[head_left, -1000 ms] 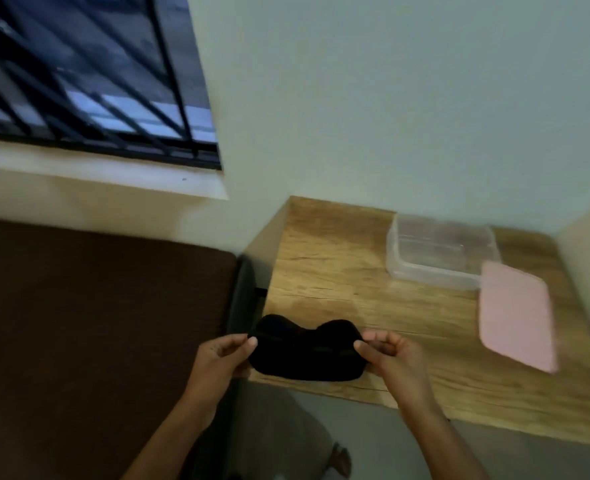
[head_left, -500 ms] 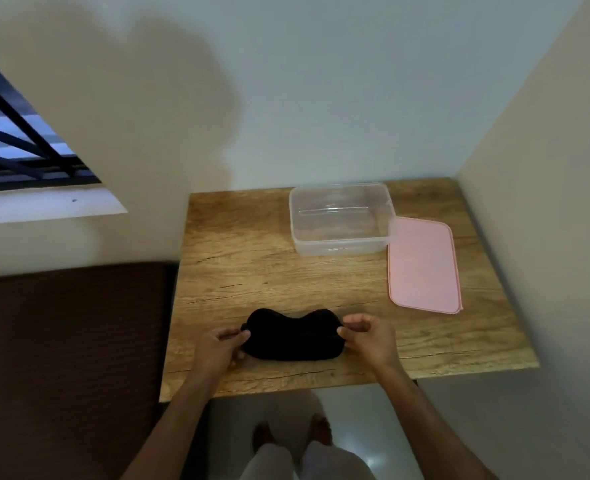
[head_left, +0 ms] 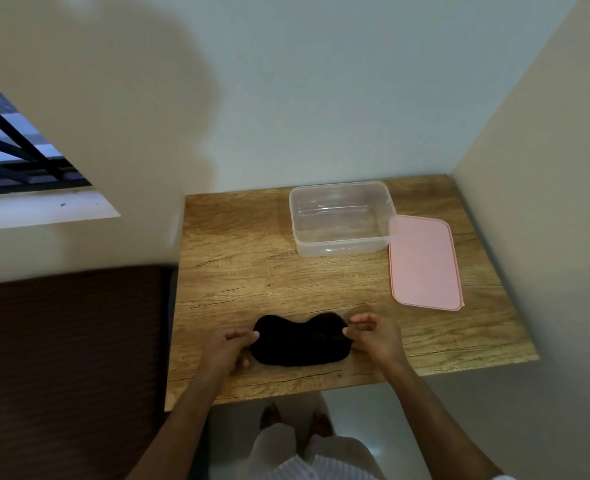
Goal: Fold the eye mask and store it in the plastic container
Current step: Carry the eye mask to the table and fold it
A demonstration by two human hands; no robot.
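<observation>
Head view: we see the mask (head_left: 300,341) lying flat near the table's (head_left: 238,271) near edge. Left hand (head_left: 226,349) pinches its left end, right hand (head_left: 373,337) pinches its right end, fingers curled together. The clear container (head_left: 342,216) sits open at the far side, the pink lid (head_left: 425,263) just right, touching it.
</observation>
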